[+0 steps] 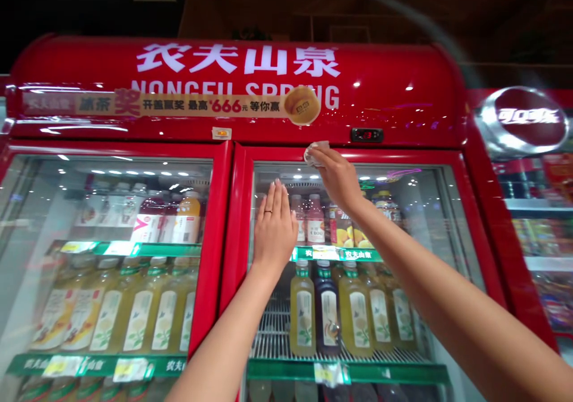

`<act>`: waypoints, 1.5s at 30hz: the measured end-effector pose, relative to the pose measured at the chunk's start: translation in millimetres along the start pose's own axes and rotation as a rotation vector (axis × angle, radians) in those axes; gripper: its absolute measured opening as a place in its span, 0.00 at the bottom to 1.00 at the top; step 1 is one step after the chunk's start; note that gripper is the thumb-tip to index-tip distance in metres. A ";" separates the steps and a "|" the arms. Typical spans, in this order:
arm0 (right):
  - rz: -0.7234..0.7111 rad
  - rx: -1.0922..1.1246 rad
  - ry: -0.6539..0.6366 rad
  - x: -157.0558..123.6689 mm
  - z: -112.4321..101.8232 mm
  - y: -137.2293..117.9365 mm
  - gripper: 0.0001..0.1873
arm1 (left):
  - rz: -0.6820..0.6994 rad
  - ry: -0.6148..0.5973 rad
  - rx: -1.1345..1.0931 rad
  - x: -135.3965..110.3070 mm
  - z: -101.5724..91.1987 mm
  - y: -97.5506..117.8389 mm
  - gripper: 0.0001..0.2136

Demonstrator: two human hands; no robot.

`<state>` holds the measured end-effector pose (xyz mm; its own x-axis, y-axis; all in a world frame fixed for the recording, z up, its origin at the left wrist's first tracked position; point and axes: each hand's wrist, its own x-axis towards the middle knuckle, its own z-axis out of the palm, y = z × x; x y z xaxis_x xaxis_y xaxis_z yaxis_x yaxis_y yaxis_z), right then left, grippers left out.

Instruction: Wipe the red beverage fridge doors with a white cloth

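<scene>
My left hand (pixel 275 223) lies flat against the glass of the right cooler door (pixel 273 283), fingers together and pointing up, a ring on one finger. It holds nothing. Higher and to the right, my right hand (pixel 338 172) pinches a crumpled white wipe (pixel 317 151). The wipe touches the red top frame of that door, just above the glass. Behind the glass, drink bottles (pixel 358 309) stand on wire shelves, partly hidden by my arms.
Left of my hands is a second closed glass door with a red frame (pixel 226 211) and bottles (pixel 143 306) behind it. A red sign panel (pixel 380 86) with a display (pixel 367 135) runs above. Another cooler with an oval sign (pixel 521 118) stands at the right.
</scene>
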<state>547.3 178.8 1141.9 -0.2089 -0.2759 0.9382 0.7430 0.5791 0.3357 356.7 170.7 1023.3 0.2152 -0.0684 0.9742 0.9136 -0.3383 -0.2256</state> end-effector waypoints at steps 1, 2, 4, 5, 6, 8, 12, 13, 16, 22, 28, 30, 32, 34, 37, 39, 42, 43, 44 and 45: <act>-0.006 0.010 -0.008 2.5 2.8 -2.8 0.29 | -0.002 -0.002 -0.005 -0.2 0.4 -0.2 0.37; -0.018 0.019 -0.019 3.2 4.3 -5.4 0.29 | -0.005 -0.004 -0.009 -0.3 0.8 -0.7 0.38; -0.064 0.030 -0.053 -0.8 2.4 -8.1 0.29 | -0.011 -0.004 -0.015 -0.3 1.9 -1.7 0.37; -0.093 0.034 -0.070 -4.8 -0.8 -7.7 0.28 | -0.013 -0.001 -0.018 -0.2 2.3 -2.1 0.37; -0.118 0.037 -0.084 -9.4 -4.9 -6.0 0.28 | -0.012 0.003 -0.020 -0.1 2.6 -2.3 0.36; -0.139 0.034 -0.093 -17.3 -13.1 -0.1 0.28 | -0.011 0.007 -0.020 0.3 2.8 -2.3 0.36; -0.035 0.006 -0.011 -15.5 -13.2 8.8 0.27 | -0.010 0.009 0.001 0.5 2.1 -1.9 0.34; -0.008 0.008 0.016 -12.0 -9.3 8.2 0.26 | -0.007 0.010 0.004 0.5 2.0 -2.1 0.34; 0.012 0.039 0.036 -3.7 2.4 1.0 0.28 | 0.001 0.018 0.005 0.5 1.3 -3.3 0.35; -0.125 0.079 -0.110 -19.5 -15.5 2.2 0.28 | -0.010 -0.012 -0.018 0.2 -4.5 -4.2 0.33; -0.007 0.036 -0.036 -16.1 -25.2 21.0 0.28 | -0.013 -0.024 -0.043 14.7 -7.4 16.9 0.34; 0.004 0.041 -0.017 -7.0 -17.9 21.9 0.28 | 0.031 -0.040 -0.059 23.1 -3.3 31.0 0.34; -0.016 0.053 -0.027 -0.4 -13.4 22.2 0.29 | 0.057 -0.055 -0.072 29.1 3.8 44.6 0.33; -0.059 0.063 -0.059 0.0 -15.6 24.5 0.29 | 0.048 -0.055 -0.076 31.0 11.9 54.7 0.33; -0.136 0.065 -0.103 -9.6 -29.6 33.5 0.29 | 0.025 -0.035 -0.073 27.8 21.3 60.9 0.33; -0.151 0.053 -0.093 -16.7 -38.9 40.7 0.28 | 0.030 -0.036 -0.069 24.9 23.6 60.7 0.34; -0.086 0.017 -0.031 -19.3 -41.8 46.6 0.27 | 0.045 -0.066 -0.044 22.5 22.9 59.2 0.33; -0.054 0.006 -0.010 -17.9 -39.7 46.6 0.26 | 0.054 -0.076 -0.030 22.2 22.2 59.1 0.33; -0.029 -0.001 0.006 -16.0 -36.9 45.8 0.26 | 0.067 -0.086 -0.015 21.9 21.5 59.2 0.33; -0.014 -0.004 0.016 -14.2 -33.9 44.5 0.26 | 0.089 -0.093 0.000 21.7 20.8 59.4 0.33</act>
<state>604.9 182.4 1140.7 -0.2091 -0.2959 0.9321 0.7424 0.5723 0.3482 422.8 168.7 1030.9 0.3267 -0.0106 0.9451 0.8895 -0.3345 -0.3113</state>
